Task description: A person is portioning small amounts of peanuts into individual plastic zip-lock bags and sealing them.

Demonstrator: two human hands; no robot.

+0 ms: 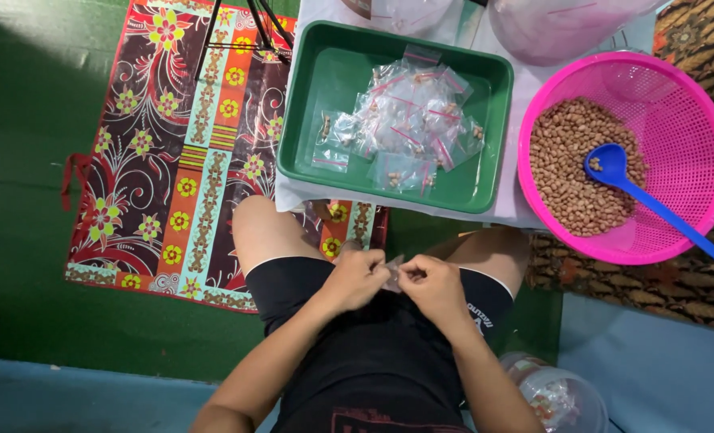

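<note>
Over my lap, my left hand (359,278) and my right hand (431,285) pinch a small clear plastic bag (394,274) between their fingertips. Its contents are too small to make out. On the low table ahead, a green tray (318,60) holds several small clear zip bags (409,124) with a few peanuts in each. To its right stands a pink perforated basket (686,136) holding peanuts (561,164), with a blue plastic spoon (642,196) resting in them.
A large clear bag (557,28) lies behind the basket. A floral mat (180,152) covers the green floor on the left. Black stand legs (253,32) rise at the top. A clear container (561,397) sits by my right hip.
</note>
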